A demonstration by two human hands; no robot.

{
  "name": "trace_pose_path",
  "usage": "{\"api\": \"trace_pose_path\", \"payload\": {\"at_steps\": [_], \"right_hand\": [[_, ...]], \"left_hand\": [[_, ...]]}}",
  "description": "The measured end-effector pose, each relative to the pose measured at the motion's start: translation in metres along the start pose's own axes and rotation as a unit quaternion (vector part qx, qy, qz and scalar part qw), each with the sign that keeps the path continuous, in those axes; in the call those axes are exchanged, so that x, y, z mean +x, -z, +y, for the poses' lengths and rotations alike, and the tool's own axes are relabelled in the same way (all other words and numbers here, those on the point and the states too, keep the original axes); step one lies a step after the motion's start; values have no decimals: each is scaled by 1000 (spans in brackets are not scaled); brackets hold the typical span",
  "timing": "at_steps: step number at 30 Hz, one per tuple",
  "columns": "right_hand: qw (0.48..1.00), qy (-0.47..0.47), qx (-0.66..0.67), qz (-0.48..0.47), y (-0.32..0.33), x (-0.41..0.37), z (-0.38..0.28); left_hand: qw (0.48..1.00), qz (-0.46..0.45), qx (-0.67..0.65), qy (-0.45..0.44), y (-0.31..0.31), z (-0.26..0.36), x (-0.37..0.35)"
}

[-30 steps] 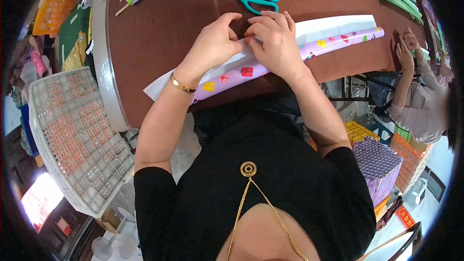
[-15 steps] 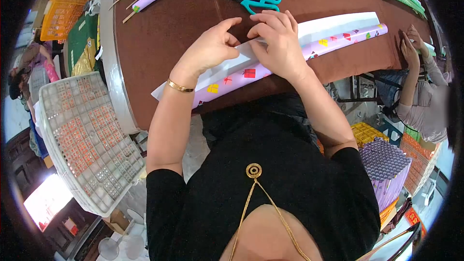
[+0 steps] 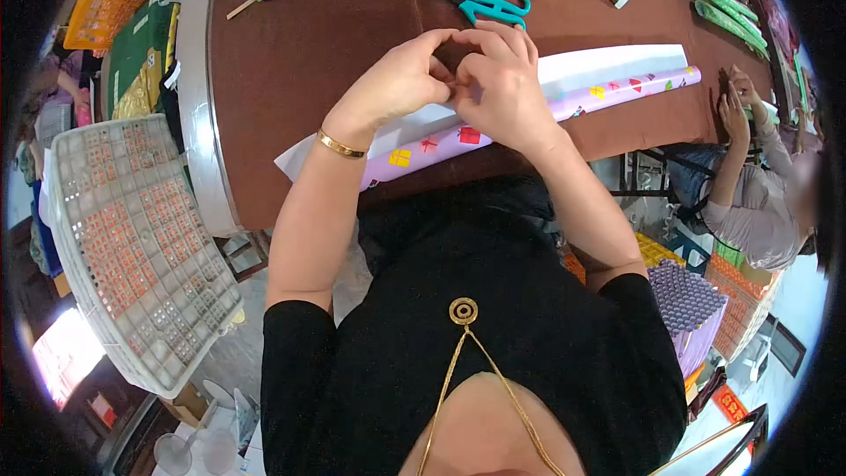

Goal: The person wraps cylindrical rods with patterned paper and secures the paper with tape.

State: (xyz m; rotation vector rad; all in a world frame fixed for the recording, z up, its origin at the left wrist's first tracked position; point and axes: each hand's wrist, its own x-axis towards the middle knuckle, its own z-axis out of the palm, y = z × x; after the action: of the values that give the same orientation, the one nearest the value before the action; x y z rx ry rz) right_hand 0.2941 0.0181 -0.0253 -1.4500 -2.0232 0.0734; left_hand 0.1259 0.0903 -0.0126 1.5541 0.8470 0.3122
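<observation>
Left hand (image 3: pixel 397 86) and right hand (image 3: pixel 509 92) meet, fingers bent, hold unclear; the lilac gift-printed paper roll (image 3: pixel 446 148) wants light, even pressure.

The only view looks forward and steeply down from the wearer's head, close above both forearms; the bench (image 3: pixel 308 62) spans the top of the frame, the wearer's black top (image 3: pixel 520 317) the lower middle.

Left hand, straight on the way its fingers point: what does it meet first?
Most likely the bare right hand, whose curled fingers lie just ahead of the bare left hand. Depth is unclear, so they may already touch.
</observation>
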Motion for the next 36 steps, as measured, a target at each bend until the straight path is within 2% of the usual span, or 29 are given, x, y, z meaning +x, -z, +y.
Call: {"api": "trace_pose_path", "payload": {"at_steps": [4,6,10,12,16,18,22,27,30,34,36], "right_hand": [[1000,-26,14,-4,2,-5,5],[998,-56,-12,-7,4,-8,11],[998,-67,-5,-10,8,-10,9],[998,-60,-6,-8,8,-8,8],[997,-72,15,16,6,-6,8],[999,-35,13,14,8,-5,7],[999,-38,3,27,2,-5,7],[999,-10,-29,-15,7,-3,0],[999,-20,36,7,5,-4,8],[999,-34,30,5,4,-6,8],[999,-37,9,7,3,-5,7]], "left_hand": [[1000,-6,-17,11,2,0,-1],[999,-6,36,20,3,4,-2],[999,-12,41,13,4,0,-3],[1000,0,-18,9,4,-2,-1],[1000,7,4,13,5,0,-1],[1000,7,0,18,5,0,-1],[1000,12,-4,10,5,-2,0],[1000,9,-13,26,5,-1,1],[999,10,-45,9,5,-2,0],[1000,2,-21,10,6,2,-4],[998,-7,-56,5,6,-2,-2]]}}
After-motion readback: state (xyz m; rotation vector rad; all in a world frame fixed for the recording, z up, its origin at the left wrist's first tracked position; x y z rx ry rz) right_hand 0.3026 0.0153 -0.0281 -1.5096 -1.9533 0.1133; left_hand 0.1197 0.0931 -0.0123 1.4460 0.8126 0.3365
